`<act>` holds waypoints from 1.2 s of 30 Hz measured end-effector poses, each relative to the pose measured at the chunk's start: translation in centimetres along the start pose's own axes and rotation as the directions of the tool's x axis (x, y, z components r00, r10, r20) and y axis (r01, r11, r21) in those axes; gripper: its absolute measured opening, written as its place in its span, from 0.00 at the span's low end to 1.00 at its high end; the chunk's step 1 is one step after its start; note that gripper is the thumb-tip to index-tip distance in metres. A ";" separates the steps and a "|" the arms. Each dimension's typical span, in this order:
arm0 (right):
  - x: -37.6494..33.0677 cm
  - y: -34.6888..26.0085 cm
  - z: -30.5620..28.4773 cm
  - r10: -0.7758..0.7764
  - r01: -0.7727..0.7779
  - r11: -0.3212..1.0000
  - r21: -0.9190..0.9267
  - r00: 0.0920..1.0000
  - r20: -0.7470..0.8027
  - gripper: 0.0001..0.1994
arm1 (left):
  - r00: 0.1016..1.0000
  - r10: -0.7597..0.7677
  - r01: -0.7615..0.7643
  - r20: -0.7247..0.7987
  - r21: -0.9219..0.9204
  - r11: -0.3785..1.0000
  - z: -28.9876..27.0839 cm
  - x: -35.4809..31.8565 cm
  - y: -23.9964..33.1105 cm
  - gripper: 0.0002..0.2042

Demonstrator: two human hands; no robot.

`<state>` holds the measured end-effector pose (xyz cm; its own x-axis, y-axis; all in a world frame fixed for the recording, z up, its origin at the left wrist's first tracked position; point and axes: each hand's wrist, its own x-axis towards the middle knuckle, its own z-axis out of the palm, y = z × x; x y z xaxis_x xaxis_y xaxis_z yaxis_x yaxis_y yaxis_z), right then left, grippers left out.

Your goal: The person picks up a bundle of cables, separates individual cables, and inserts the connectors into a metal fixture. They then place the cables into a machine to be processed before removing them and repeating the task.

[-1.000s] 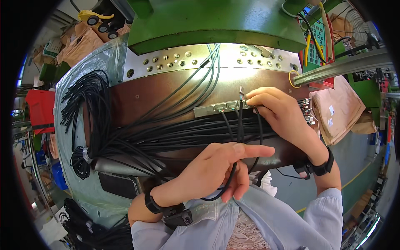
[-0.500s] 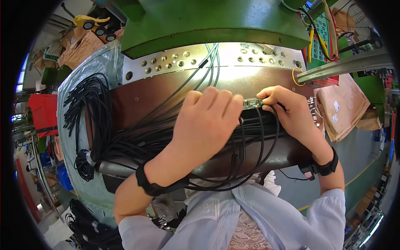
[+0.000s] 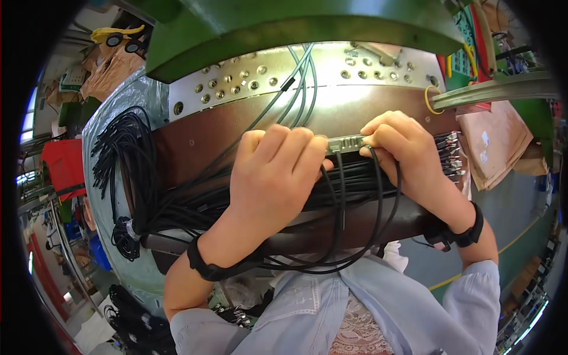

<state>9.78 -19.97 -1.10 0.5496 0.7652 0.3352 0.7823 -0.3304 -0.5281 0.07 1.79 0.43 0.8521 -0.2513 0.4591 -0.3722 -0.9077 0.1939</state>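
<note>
Over the brown bench edge, a narrow greenish-grey slotted strip (image 3: 345, 144) lies level between my two hands. Curled fingers of my left hand (image 3: 273, 171) cover its left end, with the thumb tip below it. At its other end my right hand (image 3: 408, 155) pinches with thumb and forefinger; what exactly sits between those fingertips is hidden. Black cables (image 3: 378, 183) hang from the strip and loop down towards my lap. Beneath both hands stretches a thick bundle of black cables (image 3: 207, 208), whose metal-tipped ends (image 3: 452, 155) show beyond my right wrist.
A green machine body (image 3: 296, 26) overhangs a metal plate with holes (image 3: 228, 83). Thin grey-green cables (image 3: 305, 89) run down over the brown board (image 3: 195, 142). A metal rail (image 3: 503, 89) juts in from the right, above brown paper packaging (image 3: 494, 142). A red bin (image 3: 62, 168) stands left.
Both hands stay on the strip. My left hand has shifted slightly left, and more of the metal-tipped cable ends shows at the right. The whole view has moved a little.
</note>
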 end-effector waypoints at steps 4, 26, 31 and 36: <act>0.4 0.6 0.7 -0.045 0.045 0.999 -0.010 0.999 0.008 0.11 | 0.997 0.041 -0.038 0.062 -0.040 0.998 1.0 -1.5 -1.1 0.07; 13.2 1.2 -2.9 0.778 -0.170 0.161 0.972 0.628 -0.019 0.10 | 0.850 -0.159 0.403 0.502 -0.814 -0.418 2.2 8.0 -6.5 0.17; 12.9 2.2 -2.2 0.314 -0.280 0.944 0.175 0.924 -0.218 0.12 | 0.639 -0.338 0.548 0.691 -0.717 -0.430 -4.5 6.4 -3.6 0.24; 12.9 1.2 -0.1 0.089 -0.053 0.974 0.218 0.984 -0.156 0.16 | 0.617 -0.219 0.583 0.756 -0.625 -0.518 -5.6 1.1 -0.2 0.21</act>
<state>17.83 -10.49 2.67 0.6558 0.6375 0.4044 0.6689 -0.2423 -0.7027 -0.97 3.53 5.73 0.8851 -0.2108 -0.4150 0.4599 0.5342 0.7093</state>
